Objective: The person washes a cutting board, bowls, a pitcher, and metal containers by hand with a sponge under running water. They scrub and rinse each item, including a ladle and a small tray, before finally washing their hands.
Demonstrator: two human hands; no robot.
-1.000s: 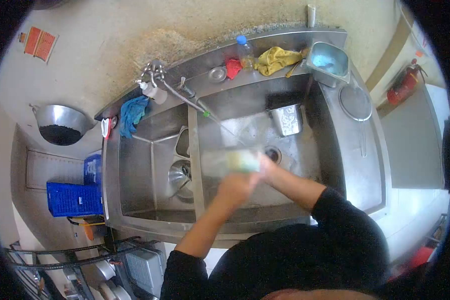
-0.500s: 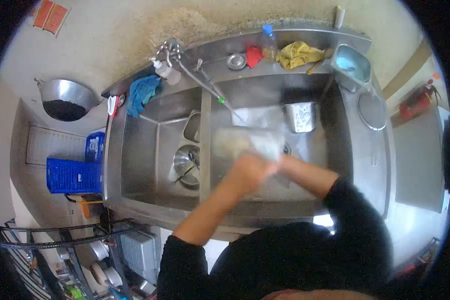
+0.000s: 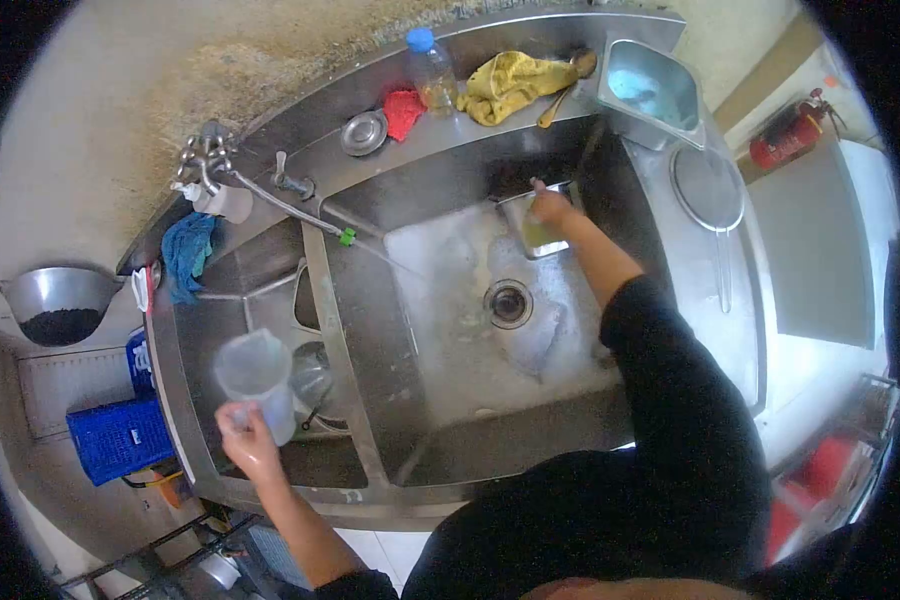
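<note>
My left hand [image 3: 250,440] grips the handle of a clear plastic jug [image 3: 258,370], held over the left sink basin [image 3: 195,345] that has metal dishes in it. At the back of the right basin [image 3: 440,370], my right hand [image 3: 553,210] is closed on the rim of a small rectangular metal container [image 3: 537,235] with a yellowish-green patch inside. Water runs from a hose spout with a green clamp [image 3: 347,237] onto the wet, soapy basin floor, left of the round drain [image 3: 508,303].
Along the back ledge are a blue-capped bottle [image 3: 431,75], a red cloth [image 3: 403,113], a yellow cloth [image 3: 515,85] and a metal lid [image 3: 364,132]. A tray of bluish liquid [image 3: 652,92] and a strainer [image 3: 708,188] lie right. A blue cloth [image 3: 188,255] hangs left.
My hands were together over the right basin with a blurred, light object. They have moved apart, the left to the left basin with the jug, the right to the metal container. The view has shifted.
</note>
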